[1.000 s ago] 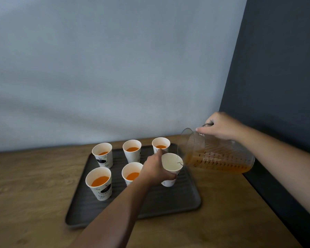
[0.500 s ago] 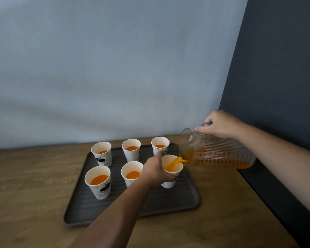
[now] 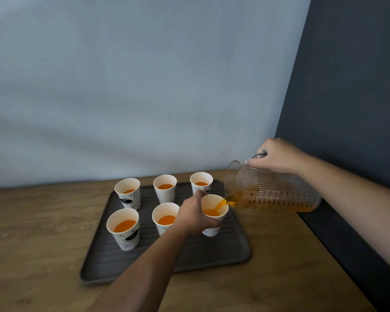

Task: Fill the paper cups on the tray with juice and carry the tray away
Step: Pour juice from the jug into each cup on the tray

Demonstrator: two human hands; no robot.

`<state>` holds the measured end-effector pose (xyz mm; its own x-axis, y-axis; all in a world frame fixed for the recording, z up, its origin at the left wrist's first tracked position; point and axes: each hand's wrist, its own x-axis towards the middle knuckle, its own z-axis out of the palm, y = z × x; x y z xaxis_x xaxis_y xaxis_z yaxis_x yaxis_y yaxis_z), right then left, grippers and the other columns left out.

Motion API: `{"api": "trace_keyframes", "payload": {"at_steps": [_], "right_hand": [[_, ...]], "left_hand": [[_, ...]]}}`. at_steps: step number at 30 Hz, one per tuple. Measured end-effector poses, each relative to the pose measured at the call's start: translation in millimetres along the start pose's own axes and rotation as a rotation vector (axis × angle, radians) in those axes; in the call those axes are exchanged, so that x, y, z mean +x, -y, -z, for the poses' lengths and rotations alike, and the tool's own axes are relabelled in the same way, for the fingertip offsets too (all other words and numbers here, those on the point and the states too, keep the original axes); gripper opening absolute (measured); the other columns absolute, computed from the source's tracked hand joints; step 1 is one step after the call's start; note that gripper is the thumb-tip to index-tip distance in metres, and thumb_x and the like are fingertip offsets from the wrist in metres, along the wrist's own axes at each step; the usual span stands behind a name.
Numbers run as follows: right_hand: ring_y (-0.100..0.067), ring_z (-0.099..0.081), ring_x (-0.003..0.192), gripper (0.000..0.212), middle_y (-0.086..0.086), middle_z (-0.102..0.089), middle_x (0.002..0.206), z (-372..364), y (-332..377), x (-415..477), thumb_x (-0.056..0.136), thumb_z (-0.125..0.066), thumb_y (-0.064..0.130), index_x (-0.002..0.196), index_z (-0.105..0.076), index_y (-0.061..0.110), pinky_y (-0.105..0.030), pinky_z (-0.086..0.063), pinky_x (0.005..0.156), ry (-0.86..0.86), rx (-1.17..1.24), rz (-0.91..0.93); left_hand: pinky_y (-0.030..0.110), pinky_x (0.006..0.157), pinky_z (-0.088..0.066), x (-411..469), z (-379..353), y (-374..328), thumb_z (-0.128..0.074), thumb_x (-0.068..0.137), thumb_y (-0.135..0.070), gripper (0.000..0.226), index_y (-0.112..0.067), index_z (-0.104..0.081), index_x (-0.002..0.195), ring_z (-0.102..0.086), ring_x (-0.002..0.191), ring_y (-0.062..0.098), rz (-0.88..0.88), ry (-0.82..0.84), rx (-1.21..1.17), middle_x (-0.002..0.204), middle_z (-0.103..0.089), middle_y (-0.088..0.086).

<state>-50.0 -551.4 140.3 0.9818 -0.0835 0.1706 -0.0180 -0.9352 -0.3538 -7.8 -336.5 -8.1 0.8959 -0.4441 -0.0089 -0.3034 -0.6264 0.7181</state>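
A dark ribbed tray [image 3: 216,255] lies on the wooden table and carries several white paper cups. My left hand [image 3: 195,216] grips the front right cup [image 3: 214,230], which stands on the tray. My right hand [image 3: 277,155] holds the handle of a clear ribbed jug [image 3: 275,190], tipped almost level, its spout over that cup. Orange juice streams into the cup, and some sits at its bottom. The other cups hold juice: back left [image 3: 128,193], back middle [image 3: 165,188], back right [image 3: 201,182], front left [image 3: 123,228], front middle [image 3: 164,216].
The wooden table [image 3: 32,244] meets a pale wall at the back. A dark wall [image 3: 351,86] runs along its right edge, close behind the jug. Bare tabletop lies left of the tray and in front of it.
One second ago the held cup was empty and the jug less tilted. The jug has tipped further, and juice now flows into the cup and collects inside.
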Motion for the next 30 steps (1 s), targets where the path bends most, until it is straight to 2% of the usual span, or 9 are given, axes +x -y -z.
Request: {"api": "trace_keyframes", "payload": {"at_steps": [3, 11, 16, 22, 26, 30], "right_hand": [[-0.013, -0.035, 0.042, 0.054, 0.007, -0.036, 0.032, 0.6, 0.9, -0.4, 0.079, -0.069, 0.039, 0.044, -0.035, 0.017, -0.03, -0.034, 0.052, 0.007, 0.0, -0.001], [-0.012, -0.034, 0.039, 0.055, 0.008, -0.032, 0.035, 1.7, 3.3, -1.4, 0.079, -0.069, 0.039, 0.042, -0.036, 0.017, -0.03, -0.035, 0.052, 0.012, 0.006, -0.006], [-0.015, -0.043, 0.045, 0.053, 0.008, -0.044, 0.033, 2.1, 4.1, -2.7, 0.08, -0.068, 0.038, 0.045, -0.036, 0.015, -0.03, -0.035, 0.052, 0.032, -0.002, -0.002], [-0.017, -0.049, 0.05, 0.053, 0.024, -0.05, 0.036, 3.5, 7.8, -5.3, 0.082, -0.067, 0.036, 0.046, -0.036, 0.013, -0.029, -0.033, 0.05, 0.04, -0.017, 0.011], [-0.015, -0.045, 0.046, 0.053, 0.015, -0.051, 0.035, 2.6, 6.1, -3.8, 0.081, -0.068, 0.038, 0.046, -0.036, 0.015, -0.028, -0.033, 0.05, 0.029, -0.01, 0.006], [-0.013, -0.04, 0.043, 0.052, 0.007, -0.04, 0.033, 1.7, 5.6, -3.6, 0.079, -0.068, 0.039, 0.045, -0.036, 0.016, -0.029, -0.034, 0.05, 0.016, -0.003, -0.006]], "left_hand": [[0.038, 0.097, -0.049, -0.6, 0.1, 0.8, -0.085, 0.062, -0.041, 0.091, -0.026, -0.036, 0.138, -0.051, 0.123, 0.02, 0.004, -0.002, 0.008, 0.137, -0.051, -0.004], [0.038, 0.099, -0.048, -2.3, 0.1, -1.0, -0.085, 0.064, -0.04, 0.09, -0.026, -0.035, 0.138, -0.051, 0.124, 0.02, -0.001, -0.001, 0.004, 0.137, -0.051, -0.003], [0.038, 0.1, -0.048, -2.8, -0.2, -2.6, -0.084, 0.065, -0.039, 0.089, -0.026, -0.035, 0.138, -0.05, 0.124, 0.019, 0.004, 0.001, -0.001, 0.138, -0.051, -0.003], [0.039, 0.1, -0.048, -4.1, -0.6, -2.8, -0.084, 0.065, -0.037, 0.089, -0.025, -0.035, 0.138, -0.05, 0.125, 0.02, 0.012, 0.009, -0.002, 0.138, -0.05, -0.002], [0.04, 0.099, -0.049, -5.6, -1.2, -2.6, -0.085, 0.064, -0.037, 0.089, -0.026, -0.036, 0.137, -0.05, 0.124, 0.02, 0.013, 0.0, -0.004, 0.137, -0.051, -0.002], [0.04, 0.1, -0.049, -6.0, -0.7, -2.3, -0.085, 0.064, -0.037, 0.089, -0.025, -0.036, 0.137, -0.05, 0.124, 0.02, 0.012, -0.004, -0.005, 0.137, -0.051, -0.002]]}}
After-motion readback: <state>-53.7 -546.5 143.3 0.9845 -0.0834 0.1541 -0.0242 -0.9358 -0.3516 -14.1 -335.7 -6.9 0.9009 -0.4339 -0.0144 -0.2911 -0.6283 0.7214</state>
